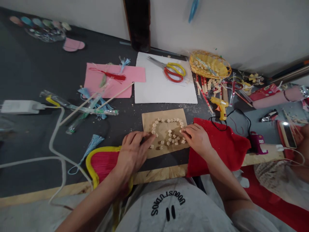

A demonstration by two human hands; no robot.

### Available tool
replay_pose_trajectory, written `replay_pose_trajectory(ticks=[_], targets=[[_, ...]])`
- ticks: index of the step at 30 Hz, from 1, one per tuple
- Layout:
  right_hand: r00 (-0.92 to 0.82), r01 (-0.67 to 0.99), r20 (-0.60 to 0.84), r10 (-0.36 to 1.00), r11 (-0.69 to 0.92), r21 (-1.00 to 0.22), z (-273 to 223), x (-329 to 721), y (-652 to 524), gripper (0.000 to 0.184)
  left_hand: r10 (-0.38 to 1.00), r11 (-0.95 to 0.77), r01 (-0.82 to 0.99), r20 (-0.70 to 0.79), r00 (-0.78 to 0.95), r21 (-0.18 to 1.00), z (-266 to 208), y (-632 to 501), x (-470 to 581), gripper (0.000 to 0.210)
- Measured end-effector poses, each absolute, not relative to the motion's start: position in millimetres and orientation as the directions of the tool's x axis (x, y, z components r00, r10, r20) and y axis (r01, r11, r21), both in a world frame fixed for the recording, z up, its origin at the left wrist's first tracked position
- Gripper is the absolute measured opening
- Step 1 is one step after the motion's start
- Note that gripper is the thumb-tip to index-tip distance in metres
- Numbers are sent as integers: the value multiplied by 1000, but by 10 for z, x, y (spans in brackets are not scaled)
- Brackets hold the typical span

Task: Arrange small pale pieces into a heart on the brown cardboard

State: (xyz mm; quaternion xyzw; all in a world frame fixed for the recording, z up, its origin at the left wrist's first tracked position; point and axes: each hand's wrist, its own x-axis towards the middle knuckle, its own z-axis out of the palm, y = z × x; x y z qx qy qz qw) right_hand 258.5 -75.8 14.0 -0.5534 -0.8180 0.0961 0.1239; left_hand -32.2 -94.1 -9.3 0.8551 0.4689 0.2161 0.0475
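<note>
A brown cardboard piece [166,116] lies on the dark table in front of me. Several small pale wooden bits [169,120] form a curved outline on it, and more lie loose inside [175,139]. My left hand [131,153] rests at the card's left edge, fingertips touching bits at the outline's left side. My right hand [196,137] sits at the card's right edge, fingertips pinched on a small bit by the outline's right end.
Red felt [224,145] lies under my right wrist. A yellow glue gun [220,106] with black cord, white sheet [164,87] with scissors [172,70], yellow basket [209,63], pink paper [113,79], sticks, tassels, white cables [56,129] surround the card. Another person's arm is at far right.
</note>
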Motion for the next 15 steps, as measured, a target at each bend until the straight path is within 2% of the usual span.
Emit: replay_pose_trajectory(ticks=[4,15], targets=[[-369,881,108,923,384,-275,138,2581,-752,18,831,-544,781,327,451,306,-84,-947,-316,51],[-356,873,125,926,377,-308,140,2558,-776,21,818,-559,787,327,473,260,-112,-945,-327,53]])
